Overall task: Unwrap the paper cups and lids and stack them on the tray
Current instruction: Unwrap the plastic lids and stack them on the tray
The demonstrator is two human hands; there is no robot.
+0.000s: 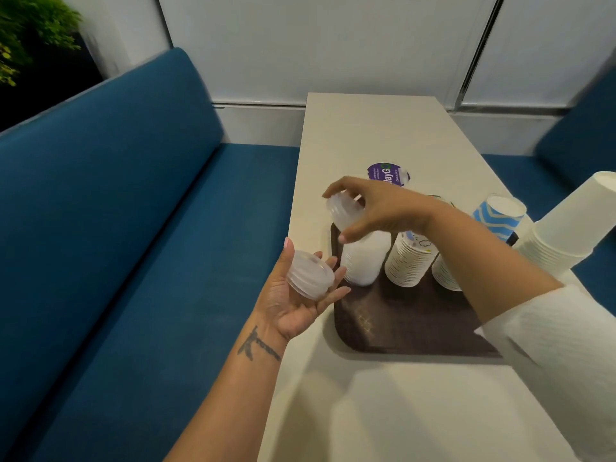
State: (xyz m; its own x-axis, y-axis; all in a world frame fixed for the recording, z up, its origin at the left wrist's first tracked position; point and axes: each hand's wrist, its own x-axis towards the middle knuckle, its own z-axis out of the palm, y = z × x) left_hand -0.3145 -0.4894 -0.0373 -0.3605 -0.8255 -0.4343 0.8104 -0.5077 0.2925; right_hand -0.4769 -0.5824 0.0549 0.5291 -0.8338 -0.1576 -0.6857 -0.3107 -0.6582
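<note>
The right hand (373, 208) grips a short stack of clear lids (343, 211) from above, directly over the tall lid column (365, 258) standing upright at the tray's (410, 328) near-left corner. The left hand (300, 295), palm up just left of the tray and off the desk (383, 128) edge, cradles a second lid bundle (310, 273). Paper cup stacks (410, 261) stand beside the column. The right hand is the nearer; its load likely drops straight down.
</note>
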